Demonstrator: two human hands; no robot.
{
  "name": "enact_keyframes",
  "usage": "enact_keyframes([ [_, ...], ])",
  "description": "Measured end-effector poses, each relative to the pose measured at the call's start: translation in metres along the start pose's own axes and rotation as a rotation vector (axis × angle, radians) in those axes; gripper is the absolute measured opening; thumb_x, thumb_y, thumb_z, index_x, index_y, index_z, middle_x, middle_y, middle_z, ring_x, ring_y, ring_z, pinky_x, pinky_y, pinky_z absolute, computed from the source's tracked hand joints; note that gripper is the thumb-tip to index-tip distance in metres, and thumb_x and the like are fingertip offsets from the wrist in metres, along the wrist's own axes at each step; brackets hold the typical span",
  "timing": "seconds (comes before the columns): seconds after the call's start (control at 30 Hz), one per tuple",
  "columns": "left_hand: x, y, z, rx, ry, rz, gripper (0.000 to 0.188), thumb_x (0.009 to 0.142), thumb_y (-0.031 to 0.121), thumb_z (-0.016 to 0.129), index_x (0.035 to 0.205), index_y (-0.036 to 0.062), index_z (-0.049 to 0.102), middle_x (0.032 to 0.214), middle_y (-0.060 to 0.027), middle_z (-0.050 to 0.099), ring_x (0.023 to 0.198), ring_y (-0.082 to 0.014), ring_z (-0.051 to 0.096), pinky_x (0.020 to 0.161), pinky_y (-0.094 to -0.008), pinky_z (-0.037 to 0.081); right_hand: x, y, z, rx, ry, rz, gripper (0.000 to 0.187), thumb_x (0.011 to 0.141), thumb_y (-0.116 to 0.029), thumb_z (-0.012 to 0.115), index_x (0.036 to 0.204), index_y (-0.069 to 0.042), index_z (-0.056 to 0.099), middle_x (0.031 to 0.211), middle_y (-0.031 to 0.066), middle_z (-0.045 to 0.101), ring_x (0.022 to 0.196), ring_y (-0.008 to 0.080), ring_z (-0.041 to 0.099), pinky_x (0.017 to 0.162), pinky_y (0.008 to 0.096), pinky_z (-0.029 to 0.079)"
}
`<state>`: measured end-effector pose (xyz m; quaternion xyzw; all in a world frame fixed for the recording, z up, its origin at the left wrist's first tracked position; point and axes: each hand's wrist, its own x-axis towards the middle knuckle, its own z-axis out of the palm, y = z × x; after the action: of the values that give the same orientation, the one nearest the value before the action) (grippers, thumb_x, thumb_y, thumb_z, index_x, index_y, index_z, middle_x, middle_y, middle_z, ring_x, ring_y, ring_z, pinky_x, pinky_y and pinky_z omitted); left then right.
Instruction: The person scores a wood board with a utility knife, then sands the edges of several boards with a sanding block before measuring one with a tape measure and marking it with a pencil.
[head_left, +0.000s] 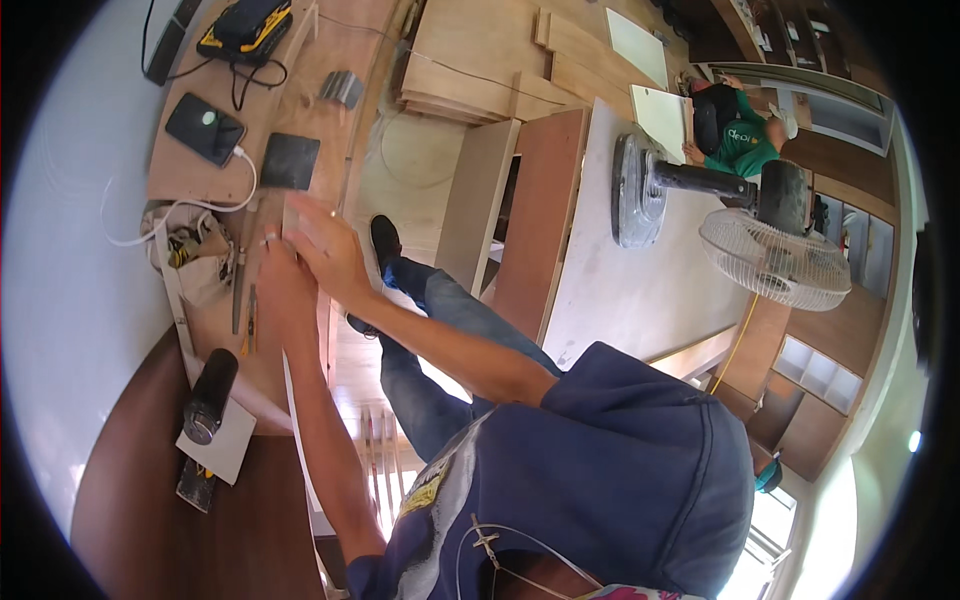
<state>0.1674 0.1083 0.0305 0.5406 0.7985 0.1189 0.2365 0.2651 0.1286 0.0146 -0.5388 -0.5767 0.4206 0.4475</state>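
Observation:
My two hands are close together over the wooden workbench [272,385]. My left hand [284,272] has its fingers curled in. A long thin white strip [296,415] runs down along the left forearm, its upper end apparently in that hand; the grip itself is partly hidden. Just above it, my right hand [330,245] has its fingers stretched out and somewhat blurred, over a small pale piece I cannot make out. A dark flat square [291,161] lies beyond the fingers. Beside the left hand are a thin dark file-like tool [238,292] and a slim yellow-tipped tool [249,320].
On the bench are a phone [205,130] with a white cable, a black-and-yellow device [245,30], a grey metal block [343,89] and a cloth pouch [200,250]. A black cylinder [211,395] lies nearer. Rightward stand a fan [775,255], panels [540,215] and a person in green [750,140].

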Motion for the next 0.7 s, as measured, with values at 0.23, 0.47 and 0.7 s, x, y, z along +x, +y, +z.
enact_keyframes([
  [0.23,-0.048,-0.023,-0.042,-0.166,0.05,0.03,0.042,0.098,0.031,0.063,0.131,0.0059,0.056,0.112,-0.0262,0.069,0.1,-0.0463,0.066,0.084,-0.0539,0.051,0.003,0.046,0.033,0.179,0.008,0.146,0.048,0.095,-0.022,0.07,0.14,-0.007,0.06,0.117,0.0132,0.07,0.106,0.0215,0.066,0.09,0.0356,0.053],
  [0.47,-0.21,-0.094,-0.055,0.023,0.123,-0.103,0.043,0.096,0.022,0.064,0.137,0.011,0.056,0.111,-0.0154,0.07,0.095,-0.0357,0.07,0.08,-0.0464,0.056,0.0,0.025,0.02,0.134,-0.014,0.022,0.053,0.099,-0.025,0.069,0.147,-0.007,0.055,0.112,0.0012,0.062,0.093,0.0047,0.055,0.078,0.0244,0.048],
  [0.7,-0.349,-0.158,-0.047,0.034,0.194,-0.34,0.042,0.094,0.018,0.066,0.136,0.0152,0.059,0.11,-0.0113,0.069,0.092,-0.0328,0.068,0.082,-0.0429,0.055,0.003,0.033,0.02,0.198,-0.188,0.067,0.053,0.099,-0.03,0.069,0.144,-0.008,0.053,0.109,-0.002,0.061,0.087,0.0067,0.054,0.071,0.0246,0.045],
])
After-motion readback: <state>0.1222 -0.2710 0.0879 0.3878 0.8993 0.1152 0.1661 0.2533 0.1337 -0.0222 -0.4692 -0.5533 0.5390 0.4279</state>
